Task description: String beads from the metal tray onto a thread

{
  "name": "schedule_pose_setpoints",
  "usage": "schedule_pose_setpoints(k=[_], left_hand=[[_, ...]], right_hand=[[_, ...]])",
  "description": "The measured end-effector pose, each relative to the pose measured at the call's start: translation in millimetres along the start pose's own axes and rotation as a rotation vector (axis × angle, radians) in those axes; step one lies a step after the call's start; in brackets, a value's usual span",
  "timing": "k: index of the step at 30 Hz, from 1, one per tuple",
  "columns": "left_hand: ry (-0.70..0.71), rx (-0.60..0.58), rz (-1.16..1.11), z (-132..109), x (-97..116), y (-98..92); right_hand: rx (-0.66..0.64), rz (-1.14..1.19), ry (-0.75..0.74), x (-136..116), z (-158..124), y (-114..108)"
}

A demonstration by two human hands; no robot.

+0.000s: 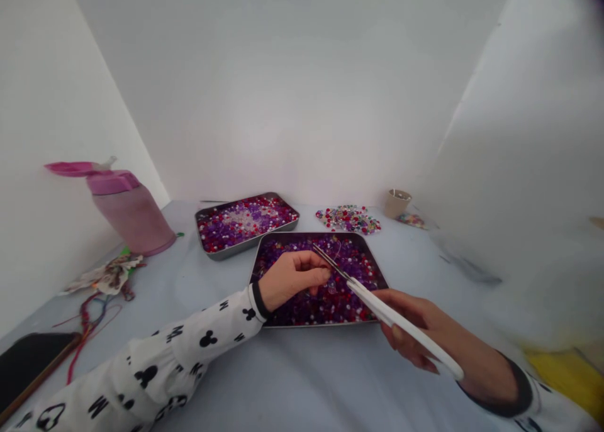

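White-handled scissors in our right hand, fingers wrapped round handles; thin metal blades close together, pointing up-left over near tray of purple and red beads. Our left hand above same tray, fingertips pinched together; on what, we cannot tell. Beyond: second tray, bead pile, cup.

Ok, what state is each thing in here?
Scissors: blades look closed, gripped in right hand.
Left hand: fingers pinched together over near tray.
Near tray: full of beads.
Far tray: full of beads.
Bottle: upright, lid flipped open.
Cup: upright.
Phone: screen dark.
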State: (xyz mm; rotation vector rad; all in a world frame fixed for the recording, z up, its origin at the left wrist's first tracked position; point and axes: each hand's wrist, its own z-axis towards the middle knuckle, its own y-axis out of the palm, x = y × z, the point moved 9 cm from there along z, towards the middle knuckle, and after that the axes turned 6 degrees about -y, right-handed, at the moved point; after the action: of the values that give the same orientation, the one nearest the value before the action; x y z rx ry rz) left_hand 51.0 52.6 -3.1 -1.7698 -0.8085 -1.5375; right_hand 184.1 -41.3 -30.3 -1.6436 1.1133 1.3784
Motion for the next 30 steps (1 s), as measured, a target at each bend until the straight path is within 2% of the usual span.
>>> schedule_pose_setpoints(k=[8,19,24,30], left_hand=[[-0.020,0.017,0.031,0.1,0.9,-0.1],[-0.058,0.079,0.069,0.2,-2.1,-4.4],[-0.060,0.078,0.046,0.9,-1.8,-4.0],[-0.036,0.072,0.008,0.5,0.5,-4.1]], right_hand=[[-0.021,0.046,0.018,2.9,-0.1,1.9],[0.022,0.064,0.053,-3.2,-2.9,12.8],[0.007,0.155,0.008,-1.8,-3.1,15.9],[0.027,0.141,0.004,-6.0,-3.0,20.5]])
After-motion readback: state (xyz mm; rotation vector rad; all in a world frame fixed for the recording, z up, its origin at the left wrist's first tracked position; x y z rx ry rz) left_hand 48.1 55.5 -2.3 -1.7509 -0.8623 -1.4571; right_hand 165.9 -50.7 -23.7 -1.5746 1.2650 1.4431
